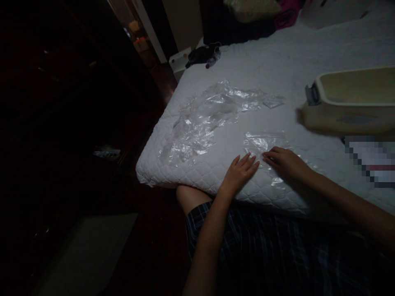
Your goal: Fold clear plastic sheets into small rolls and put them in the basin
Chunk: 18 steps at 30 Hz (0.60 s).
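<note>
A clear plastic bag lies flat near the front edge of the white quilted bed. My left hand rests at the bag's near left side, palm down with its fingers stretched out. Close to it, my right hand has its fingers drawn together in a pinch on the plastic. The fingertips hide part of the bag, and dim light makes its edges hard to follow. Farther back and to the left spreads a pile of crumpled clear plastic bags.
A cream plastic bin with a grey latch stands on the bed at right. Beyond the pile are a dark item and a white box. A rolled magenta cloth lies at the back. Dark floor borders the bed's left side.
</note>
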{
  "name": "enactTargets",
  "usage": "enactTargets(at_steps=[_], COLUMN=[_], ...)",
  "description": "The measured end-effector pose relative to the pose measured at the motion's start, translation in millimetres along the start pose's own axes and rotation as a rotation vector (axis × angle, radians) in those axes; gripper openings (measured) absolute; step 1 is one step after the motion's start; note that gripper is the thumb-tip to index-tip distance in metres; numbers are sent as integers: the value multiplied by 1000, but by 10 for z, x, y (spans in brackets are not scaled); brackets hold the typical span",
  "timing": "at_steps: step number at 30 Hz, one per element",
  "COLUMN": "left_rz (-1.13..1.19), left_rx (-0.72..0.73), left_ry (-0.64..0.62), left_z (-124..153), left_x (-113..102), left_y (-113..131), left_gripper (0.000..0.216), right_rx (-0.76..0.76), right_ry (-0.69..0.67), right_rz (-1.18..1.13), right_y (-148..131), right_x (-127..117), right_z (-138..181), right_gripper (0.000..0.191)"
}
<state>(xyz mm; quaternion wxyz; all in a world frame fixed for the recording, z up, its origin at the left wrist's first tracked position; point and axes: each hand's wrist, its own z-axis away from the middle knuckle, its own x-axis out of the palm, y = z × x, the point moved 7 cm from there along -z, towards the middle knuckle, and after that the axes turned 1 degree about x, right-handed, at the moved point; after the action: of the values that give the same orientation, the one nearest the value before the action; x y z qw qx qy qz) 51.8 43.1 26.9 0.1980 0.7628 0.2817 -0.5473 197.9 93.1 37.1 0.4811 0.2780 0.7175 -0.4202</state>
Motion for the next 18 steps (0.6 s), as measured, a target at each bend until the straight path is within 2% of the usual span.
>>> enactTargets(at_steps=[5, 12, 18], left_rz=[-14, -9, -9], left_rx=[43, 6, -4], left_ry=[12, 17, 27], left_z=[11, -3, 6], left_x=[23, -4, 6], left_y=[31, 28, 28], left_gripper=[35, 42, 38], right_rx=[19, 39, 68], right_ry=[5, 32, 68], right_rz=[-17, -47, -110], right_y=[-8, -11, -9], right_x=[-27, -79, -168], right_z=[-10, -5, 1], right_gripper=[39, 40, 39])
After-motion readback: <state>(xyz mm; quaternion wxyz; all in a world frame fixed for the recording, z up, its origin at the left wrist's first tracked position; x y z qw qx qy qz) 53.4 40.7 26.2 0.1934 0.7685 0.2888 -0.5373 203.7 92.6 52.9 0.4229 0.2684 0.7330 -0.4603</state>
